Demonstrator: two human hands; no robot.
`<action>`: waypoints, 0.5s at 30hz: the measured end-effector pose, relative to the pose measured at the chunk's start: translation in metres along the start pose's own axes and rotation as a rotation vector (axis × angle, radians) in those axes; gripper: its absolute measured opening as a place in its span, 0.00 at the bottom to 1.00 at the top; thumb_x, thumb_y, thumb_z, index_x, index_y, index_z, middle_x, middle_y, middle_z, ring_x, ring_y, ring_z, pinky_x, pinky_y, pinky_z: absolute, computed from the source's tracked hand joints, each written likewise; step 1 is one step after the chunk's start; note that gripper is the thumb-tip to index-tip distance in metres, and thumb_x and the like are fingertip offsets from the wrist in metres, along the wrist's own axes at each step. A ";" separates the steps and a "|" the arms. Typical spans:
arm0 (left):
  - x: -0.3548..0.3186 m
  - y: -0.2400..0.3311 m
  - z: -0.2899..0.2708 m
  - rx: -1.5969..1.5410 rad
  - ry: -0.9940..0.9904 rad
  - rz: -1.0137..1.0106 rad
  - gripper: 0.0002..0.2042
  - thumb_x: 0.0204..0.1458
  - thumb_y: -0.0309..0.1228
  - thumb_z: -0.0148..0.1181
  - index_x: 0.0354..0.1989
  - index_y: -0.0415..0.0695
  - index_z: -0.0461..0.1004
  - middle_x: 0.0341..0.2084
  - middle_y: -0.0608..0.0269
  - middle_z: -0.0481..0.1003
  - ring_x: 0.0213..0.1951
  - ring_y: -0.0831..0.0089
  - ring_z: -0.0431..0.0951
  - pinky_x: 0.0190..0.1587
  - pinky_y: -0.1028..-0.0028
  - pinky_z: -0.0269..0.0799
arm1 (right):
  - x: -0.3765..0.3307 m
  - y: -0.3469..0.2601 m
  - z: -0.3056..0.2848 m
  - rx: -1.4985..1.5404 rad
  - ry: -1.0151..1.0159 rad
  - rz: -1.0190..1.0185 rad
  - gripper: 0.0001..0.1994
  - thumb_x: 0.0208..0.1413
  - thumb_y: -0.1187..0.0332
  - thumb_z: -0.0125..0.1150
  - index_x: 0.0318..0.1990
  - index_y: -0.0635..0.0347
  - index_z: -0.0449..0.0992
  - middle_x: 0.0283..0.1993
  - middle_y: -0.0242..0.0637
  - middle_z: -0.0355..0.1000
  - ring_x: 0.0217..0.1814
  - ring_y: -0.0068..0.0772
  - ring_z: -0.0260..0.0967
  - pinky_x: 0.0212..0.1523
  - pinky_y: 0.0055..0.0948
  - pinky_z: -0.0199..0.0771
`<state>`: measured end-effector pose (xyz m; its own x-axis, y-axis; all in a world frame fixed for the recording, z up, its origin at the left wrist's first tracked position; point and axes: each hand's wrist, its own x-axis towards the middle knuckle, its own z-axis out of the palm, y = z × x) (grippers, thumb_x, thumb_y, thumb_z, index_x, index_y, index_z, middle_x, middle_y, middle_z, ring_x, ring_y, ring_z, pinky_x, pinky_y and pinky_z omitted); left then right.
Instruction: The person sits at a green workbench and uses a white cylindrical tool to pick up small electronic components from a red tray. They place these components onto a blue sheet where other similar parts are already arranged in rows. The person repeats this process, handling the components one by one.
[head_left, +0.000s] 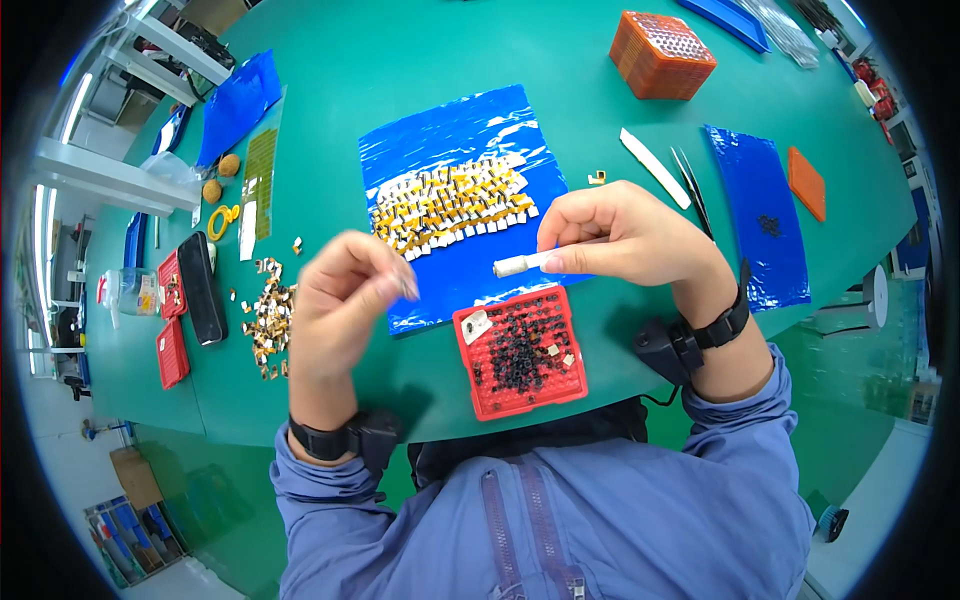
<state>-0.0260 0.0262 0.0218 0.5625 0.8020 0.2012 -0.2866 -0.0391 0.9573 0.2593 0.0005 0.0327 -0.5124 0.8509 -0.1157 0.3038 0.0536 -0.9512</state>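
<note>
The right hand grips a white stick above the blue sheet, beyond the red tray; leftward, the left hand is pinched closed, too blurred to show any held piece.

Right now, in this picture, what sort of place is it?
Probably a small-parts assembly workshop: a green worktable, a red tray holding black parts, and rows of white-and-yellow pieces.

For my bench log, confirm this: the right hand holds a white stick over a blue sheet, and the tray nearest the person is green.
No: the head view shows that tray is red. The right hand does hold a white stick over a blue sheet.
</note>
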 end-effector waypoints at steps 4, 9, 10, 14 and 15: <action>0.002 0.014 -0.026 0.509 0.193 -0.195 0.05 0.51 0.21 0.58 0.36 0.36 0.71 0.26 0.67 0.73 0.31 0.84 0.72 0.34 0.84 0.67 | 0.002 0.007 0.004 0.012 0.038 -0.110 0.09 0.53 0.66 0.62 0.30 0.63 0.74 0.17 0.23 0.62 0.19 0.11 0.53 0.19 0.18 0.50; 0.002 0.003 -0.036 0.802 0.153 -0.331 0.04 0.50 0.22 0.59 0.31 0.37 0.72 0.23 0.68 0.74 0.27 0.84 0.71 0.29 0.82 0.66 | 0.003 0.008 0.006 0.003 0.046 -0.104 0.08 0.52 0.67 0.63 0.29 0.62 0.74 0.17 0.23 0.62 0.19 0.11 0.52 0.19 0.18 0.49; 0.003 0.002 -0.035 0.844 0.137 -0.347 0.03 0.49 0.23 0.59 0.31 0.37 0.72 0.23 0.68 0.74 0.27 0.84 0.71 0.29 0.82 0.66 | 0.003 0.007 0.007 0.008 0.048 -0.099 0.08 0.52 0.68 0.63 0.29 0.62 0.74 0.17 0.23 0.62 0.19 0.11 0.52 0.19 0.18 0.49; 0.006 -0.007 -0.036 0.993 0.134 -0.278 0.05 0.47 0.24 0.61 0.29 0.37 0.73 0.23 0.62 0.72 0.27 0.74 0.72 0.30 0.76 0.67 | 0.003 0.005 0.007 0.014 0.055 -0.075 0.07 0.51 0.69 0.63 0.29 0.63 0.74 0.17 0.22 0.62 0.19 0.11 0.51 0.18 0.18 0.48; 0.007 -0.008 -0.035 1.024 0.116 -0.255 0.05 0.47 0.25 0.61 0.29 0.38 0.73 0.24 0.63 0.71 0.28 0.75 0.70 0.31 0.76 0.66 | 0.003 0.004 0.007 0.012 0.058 -0.068 0.07 0.51 0.69 0.63 0.29 0.63 0.74 0.17 0.22 0.62 0.19 0.11 0.50 0.18 0.18 0.48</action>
<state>-0.0474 0.0532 0.0085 0.4207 0.9072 0.0003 0.6497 -0.3015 0.6978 0.2533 -0.0002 0.0262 -0.4844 0.8742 -0.0339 0.2595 0.1066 -0.9598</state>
